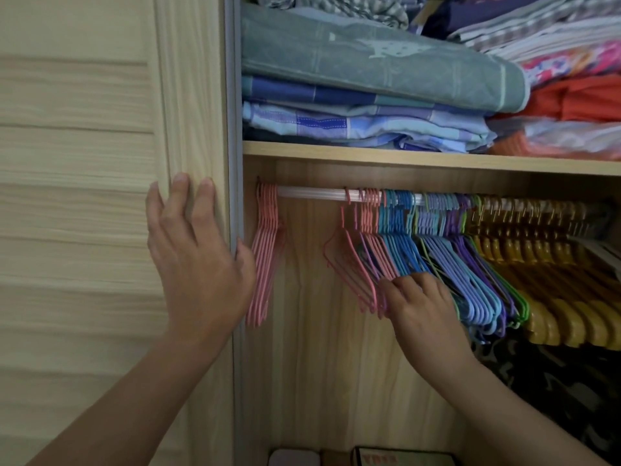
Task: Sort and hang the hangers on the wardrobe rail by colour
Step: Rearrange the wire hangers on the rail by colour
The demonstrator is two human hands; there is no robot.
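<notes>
Bracing flat against the wardrobe door (100, 196), the left hand (198, 264) lies with fingers straight and thumb hooked round the door's edge, holding nothing; it seems placed to keep the door back and steady the reach. The right hand (420, 307) is inside, its fingers curled into the lower bars of the pink hangers (366, 264) where they meet the blue hangers (400, 243), gripping or parting them; exactly how many it holds I cannot tell.

All hang from the rail (312, 193) under the shelf (403, 158), which carries folded linens (369, 79). A first pink bunch (267, 250) sits hard against the left wall, then a bare stretch of rail, then the loose pink ones, blue, lilac hangers (440, 230), a few green hangers (522, 307) and the yellow wooden hangers (554, 317) to the right.

Judging by that gap, the sorting is nearly done: the loose pinks likely need sliding left to join their bunch. One stray lilac appears tangled among them and may catch.
</notes>
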